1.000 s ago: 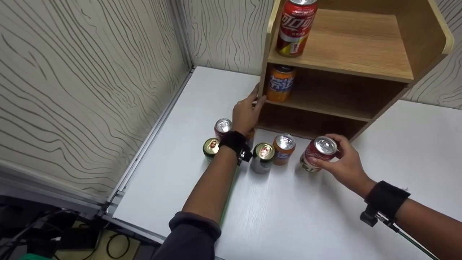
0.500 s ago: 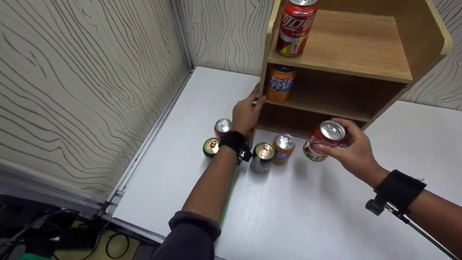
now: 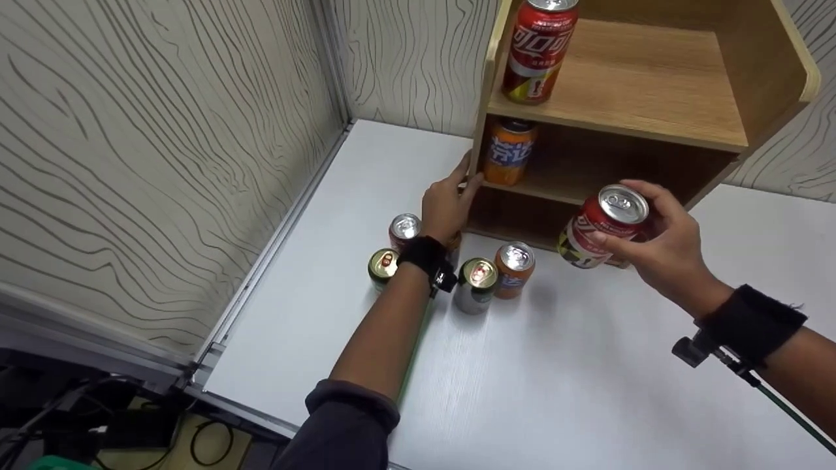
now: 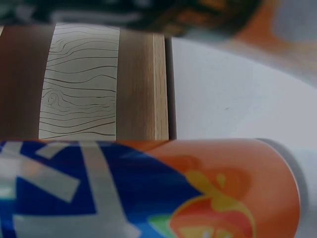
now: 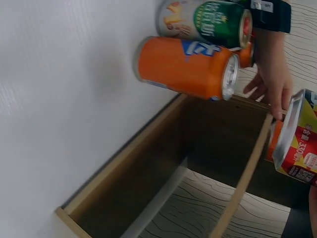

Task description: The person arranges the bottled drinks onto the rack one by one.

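My right hand (image 3: 676, 251) grips a red soda can (image 3: 604, 222) in the head view. The can is raised off the table and tilted, in front of the wooden shelf unit (image 3: 620, 127); its lower part shows in the right wrist view. Against the unit's left side panel rests my left hand (image 3: 446, 205), its thumb at the front edge. Another red can (image 3: 539, 55) stands on the upper shelf, and an orange can (image 3: 509, 153) is at the left of the middle one. An orange can (image 4: 223, 188) fills the lower part of the left wrist view.
Several cans stand on the white table (image 3: 509, 378) before the unit: an orange can (image 3: 514, 267), a green-and-silver can (image 3: 475, 287), a green-topped can (image 3: 382, 266) and a silver-topped can (image 3: 403, 230). My left forearm partly hides this group. A patterned wall panel (image 3: 163, 163) borders the left.
My right hand has lifted the red can from the table and carried it up and to the right, toward the middle shelf's level. The left hand stays against the shelf unit.
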`<control>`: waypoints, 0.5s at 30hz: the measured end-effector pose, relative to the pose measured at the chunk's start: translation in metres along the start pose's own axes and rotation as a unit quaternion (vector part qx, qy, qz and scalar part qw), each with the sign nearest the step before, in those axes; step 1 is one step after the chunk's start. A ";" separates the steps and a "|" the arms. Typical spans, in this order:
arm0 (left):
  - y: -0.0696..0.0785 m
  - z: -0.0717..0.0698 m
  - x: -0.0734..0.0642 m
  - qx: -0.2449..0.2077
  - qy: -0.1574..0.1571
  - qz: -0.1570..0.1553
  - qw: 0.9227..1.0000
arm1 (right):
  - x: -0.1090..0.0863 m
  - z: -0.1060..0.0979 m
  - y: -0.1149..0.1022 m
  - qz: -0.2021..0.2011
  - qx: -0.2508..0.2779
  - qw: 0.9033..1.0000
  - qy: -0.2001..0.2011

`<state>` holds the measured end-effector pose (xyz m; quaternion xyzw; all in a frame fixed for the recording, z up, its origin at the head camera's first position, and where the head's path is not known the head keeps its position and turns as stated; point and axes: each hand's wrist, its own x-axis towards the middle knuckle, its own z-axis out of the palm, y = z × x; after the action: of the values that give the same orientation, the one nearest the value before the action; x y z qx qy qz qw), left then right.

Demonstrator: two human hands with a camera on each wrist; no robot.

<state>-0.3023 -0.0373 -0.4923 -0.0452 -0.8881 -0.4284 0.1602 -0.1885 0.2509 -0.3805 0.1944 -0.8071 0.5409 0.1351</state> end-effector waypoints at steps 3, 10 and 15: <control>-0.001 0.000 0.000 0.000 -0.002 0.000 1.000 | 0.007 -0.004 -0.005 0.011 -0.005 1.000 0.008; -0.001 -0.001 -0.001 0.001 -0.003 -0.006 1.000 | 0.020 -0.012 -0.017 0.013 -0.028 0.999 0.007; 0.000 -0.001 0.000 -0.001 -0.002 -0.006 1.000 | 0.028 -0.019 -0.027 -0.006 -0.039 0.999 0.005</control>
<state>-0.3015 -0.0381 -0.4915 -0.0405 -0.8882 -0.4303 0.1559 -0.2010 0.2542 -0.3393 0.1912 -0.8257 0.5091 0.1501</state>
